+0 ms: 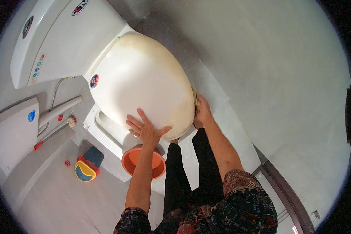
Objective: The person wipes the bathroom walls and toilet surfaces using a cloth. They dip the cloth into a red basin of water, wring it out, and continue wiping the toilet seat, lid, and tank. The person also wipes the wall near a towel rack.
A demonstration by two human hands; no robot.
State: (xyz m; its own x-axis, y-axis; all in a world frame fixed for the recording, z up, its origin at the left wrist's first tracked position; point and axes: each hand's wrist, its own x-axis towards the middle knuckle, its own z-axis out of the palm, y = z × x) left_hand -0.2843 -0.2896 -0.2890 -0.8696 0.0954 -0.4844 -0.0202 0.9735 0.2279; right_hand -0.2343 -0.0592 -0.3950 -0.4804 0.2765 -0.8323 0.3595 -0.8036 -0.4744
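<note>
The person's 2 hands are at the closed toilet lid (pixel 152 74), which sits in front of the white cistern (pixel 80 43). The left hand (pixel 147 132) lies on it, its fingers spread and gripping nothing. The right hand (pixel 202 110) bends around its right edge; whether those fingers clasp anything, I cannot tell. An orange plastic basin (pixel 158 165) stands below the left forearm.

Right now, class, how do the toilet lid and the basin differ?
The toilet lid is white, yellowish in places; the basin is orange. The lid looks larger than the basin. The left hand lies spread on the lid; no hand is on the basin. Both have rounded outlines.
</note>
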